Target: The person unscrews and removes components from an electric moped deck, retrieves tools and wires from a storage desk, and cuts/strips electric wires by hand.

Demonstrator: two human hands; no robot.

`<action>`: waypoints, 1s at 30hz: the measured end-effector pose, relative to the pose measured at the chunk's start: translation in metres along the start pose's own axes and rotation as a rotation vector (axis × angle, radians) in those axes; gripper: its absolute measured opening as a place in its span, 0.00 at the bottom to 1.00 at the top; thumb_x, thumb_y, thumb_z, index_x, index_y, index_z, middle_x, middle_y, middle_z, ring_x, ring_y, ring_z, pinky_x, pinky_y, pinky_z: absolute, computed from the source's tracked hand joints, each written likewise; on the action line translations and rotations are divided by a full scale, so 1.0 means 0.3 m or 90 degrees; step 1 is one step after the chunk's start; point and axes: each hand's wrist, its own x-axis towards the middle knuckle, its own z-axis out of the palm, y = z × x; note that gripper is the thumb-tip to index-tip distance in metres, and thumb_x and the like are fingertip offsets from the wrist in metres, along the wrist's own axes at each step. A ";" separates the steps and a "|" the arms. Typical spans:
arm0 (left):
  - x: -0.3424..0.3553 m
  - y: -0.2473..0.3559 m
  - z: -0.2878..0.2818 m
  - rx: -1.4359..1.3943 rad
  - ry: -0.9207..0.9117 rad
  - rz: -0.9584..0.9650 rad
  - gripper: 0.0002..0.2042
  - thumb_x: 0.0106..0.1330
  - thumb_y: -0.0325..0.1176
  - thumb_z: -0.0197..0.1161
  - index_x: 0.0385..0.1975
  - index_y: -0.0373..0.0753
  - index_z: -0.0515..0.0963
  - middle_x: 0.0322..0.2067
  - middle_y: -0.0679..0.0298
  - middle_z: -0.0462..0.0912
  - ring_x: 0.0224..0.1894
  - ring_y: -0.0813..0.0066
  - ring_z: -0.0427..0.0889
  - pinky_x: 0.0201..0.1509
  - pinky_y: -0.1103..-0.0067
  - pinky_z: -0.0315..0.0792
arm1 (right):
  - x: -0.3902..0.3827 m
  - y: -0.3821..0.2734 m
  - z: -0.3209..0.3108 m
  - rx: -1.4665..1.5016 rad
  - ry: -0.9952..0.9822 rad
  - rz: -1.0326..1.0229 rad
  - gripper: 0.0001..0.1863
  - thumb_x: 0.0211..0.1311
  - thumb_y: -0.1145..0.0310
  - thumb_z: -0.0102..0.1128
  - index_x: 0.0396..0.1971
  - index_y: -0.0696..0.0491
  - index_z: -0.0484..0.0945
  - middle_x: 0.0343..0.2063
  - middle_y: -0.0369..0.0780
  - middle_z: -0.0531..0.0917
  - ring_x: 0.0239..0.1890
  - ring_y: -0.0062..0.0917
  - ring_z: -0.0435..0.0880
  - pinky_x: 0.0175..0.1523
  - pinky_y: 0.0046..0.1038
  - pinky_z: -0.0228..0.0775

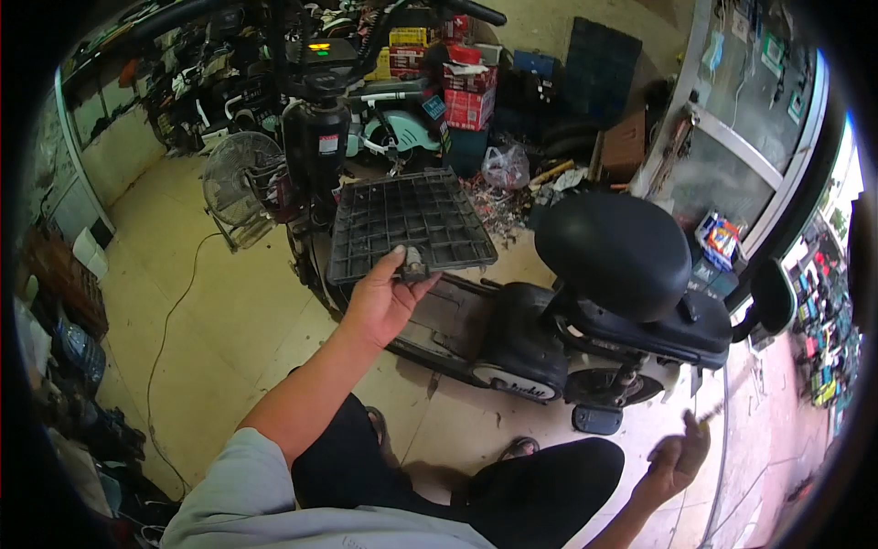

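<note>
My left hand (389, 302) grips a black gridded plastic panel (380, 215) by its near edge, where a small grimy fitting (413, 261) sits beside my thumb. The panel is raised over the footboard (439, 325) of a black electric scooter, whose padded seat (611, 256) is to the right. At lower right, my right hand (675, 453) holds a slim tool (713, 412) with a bit of yellow by the fingers and a thin shaft pointing up and rightward; its exact kind is too small to tell.
A standing fan (240, 188) with a trailing cord is on the tiled floor (183, 311). Behind are a pale scooter (402, 133), red boxes (468, 105), a plastic bag (505, 165) and scattered debris. A glass door (741, 137) frames the right side; piled items line the left.
</note>
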 end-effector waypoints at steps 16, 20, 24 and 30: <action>0.181 -0.112 -0.084 -0.031 0.144 -0.088 0.07 0.76 0.33 0.59 0.43 0.36 0.77 0.41 0.59 0.85 0.44 0.64 0.86 0.56 0.60 0.84 | -0.098 -0.207 0.785 -0.042 -0.522 0.043 0.25 0.60 0.87 0.60 0.59 0.65 0.75 0.58 0.47 0.83 0.61 0.29 0.83 0.67 0.26 0.71; 0.177 -0.106 -0.127 0.007 0.149 -0.096 0.08 0.76 0.32 0.58 0.44 0.34 0.78 0.42 0.58 0.85 0.44 0.64 0.86 0.55 0.61 0.85 | -0.135 -0.221 0.792 -0.020 -0.518 0.054 0.24 0.59 0.86 0.62 0.58 0.63 0.77 0.54 0.47 0.86 0.58 0.28 0.85 0.62 0.26 0.75; 0.195 -0.117 -0.158 0.020 0.144 -0.100 0.08 0.77 0.32 0.57 0.44 0.33 0.78 0.42 0.57 0.85 0.44 0.64 0.86 0.54 0.62 0.85 | -0.132 -0.201 0.818 -0.125 -0.539 -0.068 0.24 0.57 0.85 0.63 0.56 0.60 0.79 0.51 0.46 0.87 0.55 0.28 0.87 0.59 0.26 0.77; 0.196 -0.123 -0.157 0.022 0.132 -0.086 0.08 0.77 0.32 0.57 0.43 0.34 0.79 0.41 0.58 0.85 0.44 0.64 0.86 0.54 0.63 0.84 | -0.142 -0.182 0.849 -0.128 -0.564 -0.032 0.24 0.59 0.88 0.59 0.58 0.63 0.76 0.55 0.45 0.85 0.60 0.28 0.84 0.65 0.27 0.73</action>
